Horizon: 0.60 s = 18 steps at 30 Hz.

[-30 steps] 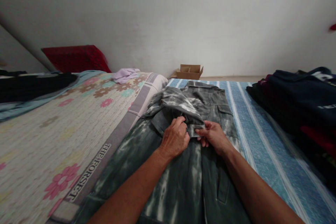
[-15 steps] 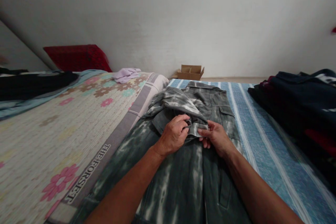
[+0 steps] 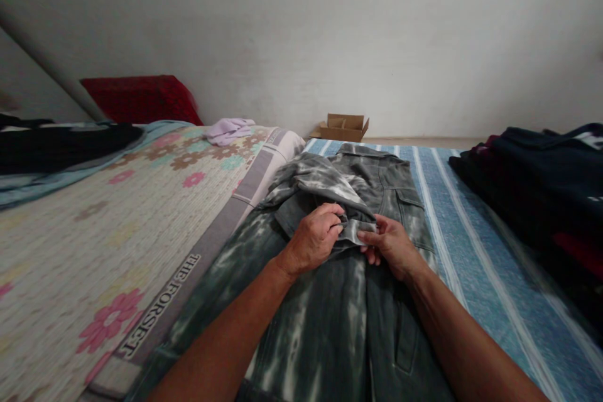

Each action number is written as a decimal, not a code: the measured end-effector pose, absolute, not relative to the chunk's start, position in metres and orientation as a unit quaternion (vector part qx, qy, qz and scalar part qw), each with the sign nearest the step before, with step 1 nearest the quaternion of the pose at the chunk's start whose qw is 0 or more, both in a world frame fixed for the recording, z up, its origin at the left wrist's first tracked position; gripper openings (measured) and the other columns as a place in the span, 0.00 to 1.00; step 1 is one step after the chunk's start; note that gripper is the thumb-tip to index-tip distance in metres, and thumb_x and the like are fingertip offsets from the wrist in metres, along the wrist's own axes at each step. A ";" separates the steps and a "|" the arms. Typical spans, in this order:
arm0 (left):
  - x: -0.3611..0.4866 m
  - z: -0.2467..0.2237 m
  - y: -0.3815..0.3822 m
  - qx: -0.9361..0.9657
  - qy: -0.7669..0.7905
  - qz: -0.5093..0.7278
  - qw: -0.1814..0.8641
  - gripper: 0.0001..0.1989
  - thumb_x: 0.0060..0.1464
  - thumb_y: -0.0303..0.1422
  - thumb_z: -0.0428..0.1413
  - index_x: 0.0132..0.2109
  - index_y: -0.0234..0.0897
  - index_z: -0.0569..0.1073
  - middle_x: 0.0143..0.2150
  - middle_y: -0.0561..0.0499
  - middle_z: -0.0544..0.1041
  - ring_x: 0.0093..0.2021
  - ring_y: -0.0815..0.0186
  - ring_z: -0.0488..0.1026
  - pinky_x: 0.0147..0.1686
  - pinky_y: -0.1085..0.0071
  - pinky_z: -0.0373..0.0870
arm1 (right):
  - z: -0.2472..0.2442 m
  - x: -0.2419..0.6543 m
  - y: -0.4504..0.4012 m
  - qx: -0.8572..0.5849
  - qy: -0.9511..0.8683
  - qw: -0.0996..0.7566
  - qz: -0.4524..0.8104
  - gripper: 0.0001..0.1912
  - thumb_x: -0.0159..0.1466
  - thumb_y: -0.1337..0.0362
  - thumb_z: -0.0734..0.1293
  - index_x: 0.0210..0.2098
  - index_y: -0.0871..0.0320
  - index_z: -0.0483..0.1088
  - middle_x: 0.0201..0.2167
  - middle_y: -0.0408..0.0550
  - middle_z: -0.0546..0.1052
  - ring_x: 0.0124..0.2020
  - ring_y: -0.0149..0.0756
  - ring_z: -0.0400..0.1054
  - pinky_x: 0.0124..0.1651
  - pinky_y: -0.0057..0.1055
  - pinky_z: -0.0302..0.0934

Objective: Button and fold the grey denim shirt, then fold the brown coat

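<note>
A grey and dark green tie-dye jacket (image 3: 320, 320) lies spread out in front of me, its collar (image 3: 362, 151) at the far end. One sleeve (image 3: 325, 179) is folded in over the body, with the cuff (image 3: 355, 231) toward me. My left hand (image 3: 316, 235) pinches the left end of that cuff, fingers curled and partly hiding it. On the cuff's other end, my right hand (image 3: 389, 245) grips the fabric between thumb and fingers. A flap pocket (image 3: 409, 198) shows on the jacket's chest beyond my right hand.
A floral bed cover (image 3: 155, 220) spreads to the left, with a lilac cloth (image 3: 229, 130) on it. Dark folded clothes (image 3: 546, 169) are piled on the blue striped sheet (image 3: 475, 226) at right. An open cardboard box (image 3: 343, 129) stands by the wall.
My left fingers have shifted slightly at the cuff's end. Both hands still hold the cuff, and the view has moved a little.
</note>
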<state>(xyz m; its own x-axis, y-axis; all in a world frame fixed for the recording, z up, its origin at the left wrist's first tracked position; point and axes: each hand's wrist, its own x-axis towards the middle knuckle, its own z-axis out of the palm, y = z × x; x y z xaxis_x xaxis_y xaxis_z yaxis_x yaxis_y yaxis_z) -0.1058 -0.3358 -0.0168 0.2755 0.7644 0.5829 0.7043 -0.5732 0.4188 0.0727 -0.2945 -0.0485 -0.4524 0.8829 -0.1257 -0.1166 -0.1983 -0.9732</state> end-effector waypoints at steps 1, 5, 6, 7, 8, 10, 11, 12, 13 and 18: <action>-0.105 -0.016 -0.336 0.797 0.461 0.387 0.041 0.08 0.56 0.23 0.48 0.31 0.34 0.70 0.42 0.42 0.75 0.45 0.63 0.73 0.46 0.66 0.71 | -0.048 0.073 -0.295 -0.372 -0.517 0.367 0.678 0.14 0.47 0.63 0.70 0.31 0.58 0.64 0.14 0.37 0.71 0.09 0.26 0.60 0.09 0.19 0.50; -0.104 -0.015 -0.337 0.794 0.464 0.390 0.052 0.08 0.56 0.24 0.48 0.30 0.35 0.70 0.41 0.44 0.75 0.44 0.64 0.73 0.46 0.66 0.71 | -0.048 0.073 -0.295 -0.372 -0.521 0.364 0.677 0.14 0.47 0.63 0.71 0.31 0.58 0.64 0.14 0.38 0.71 0.09 0.26 0.60 0.09 0.19 0.50; -0.104 -0.014 -0.338 0.793 0.465 0.391 0.054 0.08 0.56 0.24 0.48 0.30 0.35 0.70 0.41 0.44 0.75 0.44 0.64 0.73 0.46 0.66 0.71 | -0.048 0.073 -0.295 -0.372 -0.521 0.363 0.677 0.14 0.47 0.63 0.71 0.31 0.58 0.64 0.14 0.38 0.71 0.09 0.26 0.60 0.10 0.19 0.50; -0.104 -0.014 -0.338 0.792 0.465 0.392 0.056 0.08 0.56 0.25 0.48 0.30 0.35 0.69 0.41 0.44 0.75 0.43 0.64 0.73 0.45 0.67 0.71 | -0.048 0.073 -0.295 -0.371 -0.522 0.362 0.677 0.15 0.47 0.62 0.71 0.31 0.58 0.64 0.15 0.38 0.71 0.10 0.26 0.60 0.10 0.19 0.50; -0.104 -0.013 -0.338 0.792 0.464 0.392 0.057 0.08 0.56 0.25 0.48 0.30 0.35 0.69 0.40 0.44 0.74 0.43 0.64 0.73 0.45 0.67 0.71 | -0.049 0.073 -0.295 -0.372 -0.523 0.361 0.677 0.15 0.47 0.62 0.71 0.31 0.58 0.64 0.15 0.38 0.71 0.10 0.26 0.60 0.10 0.19 0.50; -0.104 -0.013 -0.338 0.793 0.464 0.391 0.059 0.08 0.56 0.25 0.48 0.30 0.35 0.69 0.40 0.44 0.74 0.42 0.64 0.72 0.44 0.68 0.70 | -0.049 0.073 -0.295 -0.374 -0.524 0.361 0.675 0.14 0.47 0.62 0.72 0.30 0.58 0.64 0.15 0.38 0.72 0.10 0.26 0.60 0.10 0.19 0.50; -0.104 -0.013 -0.338 0.793 0.465 0.390 0.059 0.08 0.56 0.24 0.48 0.30 0.35 0.69 0.40 0.45 0.74 0.42 0.65 0.72 0.44 0.68 0.70 | -0.049 0.073 -0.296 -0.375 -0.524 0.361 0.674 0.14 0.47 0.62 0.72 0.30 0.58 0.64 0.15 0.38 0.72 0.10 0.26 0.60 0.10 0.20 0.50; -0.104 -0.013 -0.338 0.793 0.466 0.389 0.059 0.08 0.56 0.24 0.48 0.30 0.36 0.69 0.40 0.45 0.74 0.42 0.65 0.72 0.44 0.68 0.70 | -0.049 0.073 -0.296 -0.375 -0.524 0.361 0.674 0.14 0.47 0.62 0.72 0.30 0.58 0.64 0.15 0.38 0.71 0.10 0.26 0.60 0.10 0.20 0.50; -0.105 -0.014 -0.337 0.792 0.467 0.389 0.059 0.08 0.56 0.24 0.48 0.30 0.36 0.69 0.40 0.45 0.74 0.42 0.65 0.72 0.44 0.68 0.70 | -0.049 0.073 -0.295 -0.375 -0.524 0.361 0.674 0.14 0.47 0.62 0.71 0.29 0.58 0.64 0.15 0.38 0.71 0.10 0.26 0.60 0.10 0.20 0.50; -0.104 -0.015 -0.338 0.785 0.470 0.398 0.066 0.07 0.55 0.24 0.49 0.31 0.36 0.68 0.41 0.44 0.74 0.43 0.65 0.72 0.45 0.68 0.69 | -0.047 0.074 -0.295 -0.372 -0.513 0.366 0.682 0.15 0.47 0.62 0.71 0.32 0.58 0.65 0.14 0.39 0.72 0.09 0.26 0.60 0.10 0.20 0.50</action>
